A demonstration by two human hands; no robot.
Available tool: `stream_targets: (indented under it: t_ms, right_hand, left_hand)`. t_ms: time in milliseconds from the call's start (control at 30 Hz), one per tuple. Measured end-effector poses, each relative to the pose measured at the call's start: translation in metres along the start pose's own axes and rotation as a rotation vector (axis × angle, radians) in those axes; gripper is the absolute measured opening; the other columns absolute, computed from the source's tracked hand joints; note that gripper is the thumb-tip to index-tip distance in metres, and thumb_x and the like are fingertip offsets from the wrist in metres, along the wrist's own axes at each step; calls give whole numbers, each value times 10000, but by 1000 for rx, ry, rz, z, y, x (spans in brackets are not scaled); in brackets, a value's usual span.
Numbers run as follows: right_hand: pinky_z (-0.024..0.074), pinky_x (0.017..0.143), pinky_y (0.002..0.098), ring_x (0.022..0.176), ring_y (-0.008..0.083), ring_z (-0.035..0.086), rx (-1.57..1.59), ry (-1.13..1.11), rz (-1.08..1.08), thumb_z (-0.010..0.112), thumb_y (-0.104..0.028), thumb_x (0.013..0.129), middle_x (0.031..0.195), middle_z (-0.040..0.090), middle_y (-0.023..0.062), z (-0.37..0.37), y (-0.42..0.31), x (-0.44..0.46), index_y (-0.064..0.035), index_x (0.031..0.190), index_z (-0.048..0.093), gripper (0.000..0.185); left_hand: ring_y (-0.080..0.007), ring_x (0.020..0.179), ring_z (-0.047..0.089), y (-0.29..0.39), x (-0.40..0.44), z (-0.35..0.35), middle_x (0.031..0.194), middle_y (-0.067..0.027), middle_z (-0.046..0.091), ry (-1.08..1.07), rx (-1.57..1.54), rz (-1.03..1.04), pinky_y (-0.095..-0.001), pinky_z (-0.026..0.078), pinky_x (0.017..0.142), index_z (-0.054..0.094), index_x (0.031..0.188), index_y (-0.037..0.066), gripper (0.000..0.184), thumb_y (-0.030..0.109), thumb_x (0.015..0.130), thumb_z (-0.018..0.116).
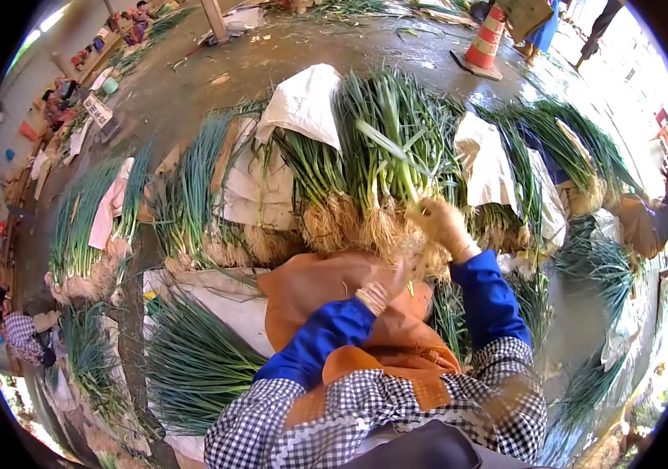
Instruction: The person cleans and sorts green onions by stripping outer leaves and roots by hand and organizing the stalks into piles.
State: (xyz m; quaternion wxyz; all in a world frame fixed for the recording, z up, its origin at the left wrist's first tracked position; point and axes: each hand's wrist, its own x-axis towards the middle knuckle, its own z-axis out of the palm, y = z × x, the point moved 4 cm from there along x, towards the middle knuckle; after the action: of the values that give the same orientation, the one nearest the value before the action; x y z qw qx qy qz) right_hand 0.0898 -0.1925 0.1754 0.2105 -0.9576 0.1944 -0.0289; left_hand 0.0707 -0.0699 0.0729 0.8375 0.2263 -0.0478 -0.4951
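My right hand (439, 224) is closed around the white stem of a green onion (404, 176), whose leaves lean up and left over a big bundle of green onions (373, 148) with pale, tangled roots. Lower and to the left, my left hand (398, 273) is at the root ends, above the brown apron (318, 285) on my lap. Its fingers are smeared and blend with the roots, so what they hold is unclear. A white sack (303, 102) partly covers the bundle beside it.
More green onions (201, 359) lie on sacking at the lower left, with further bundles (84, 219) at the far left. A striped traffic cone (486, 43) stands at the upper right. People sit along the left edge; another person (650, 219) is at the right.
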Motion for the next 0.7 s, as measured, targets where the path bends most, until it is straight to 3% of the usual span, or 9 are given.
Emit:
stream_targets:
  t_ms: [33,100,133,233,400,433,467,567,700]
  right_hand:
    - [456,498,277,517,114,528,-20,-99,-21,574,-352,847,610,579,36,13,-5,-16,-133,885,660,238]
    - [471,562,281,618,158,569,257,-232,-145,559,-236,846,714,589,51,57,19,-30,-134,948,643,167]
    - [475,615,293,728,216,579,30,-165,-530,542,-158,811,800,573,60,80,33,-35,-132,1035,608,234]
    - [474,623,338,752,277,576,-289,-147,-625,500,-165,824,807,568,72,60,14,-69,-98,983,602,201]
    - [504,607,344,723,227,631,191,-262,61,480,-255,898,800,647,106,10,103,-127,-48,919,625,253]
    - [509,588,290,694,180,630,-621,-429,-148,476,-228,910,791,649,57,11,125,-131,-67,929,623,219]
    - [510,569,286,669,166,624,-742,-472,-4,484,-228,907,790,648,51,20,157,-137,-67,926,622,213]
    - [509,606,320,683,193,620,-460,-193,-4,524,-297,873,802,644,52,40,135,-89,-88,923,626,238]
    - [502,682,372,751,299,620,146,500,-450,548,-305,845,831,644,112,3,12,-16,-110,900,633,219]
  left_hand:
    - [-188,908,532,-13,-4,2,1121,-94,494,25,-13,-27,-314,495,727,356,1301,113,489,381,903,454]
    - [-169,739,527,-40,-5,-20,918,-64,536,91,-37,-100,-288,468,581,462,1144,108,333,330,896,466]
    - [-152,646,518,-53,-1,-42,807,-37,552,132,-49,-146,-277,442,513,530,1030,112,223,278,890,481]
    - [-66,442,337,-32,-28,-11,601,40,374,261,-97,-210,-202,255,373,468,784,137,113,188,884,481]
    - [-58,487,353,-13,-22,-28,610,31,404,283,-71,-26,-187,282,403,499,818,127,81,180,879,511]
    - [-57,485,343,-9,-24,-28,605,32,400,316,-30,-73,-191,274,400,476,770,146,126,195,879,517]
    - [-56,489,330,-13,-20,-43,599,33,392,214,-53,-75,-192,259,405,421,719,174,198,227,880,523]
    - [-53,495,310,-12,-17,-35,587,41,353,227,53,13,-190,251,421,422,725,174,204,247,897,503]
    - [-91,619,515,-1,-23,-30,722,-17,556,293,254,23,-177,379,507,539,1030,97,175,213,912,484]
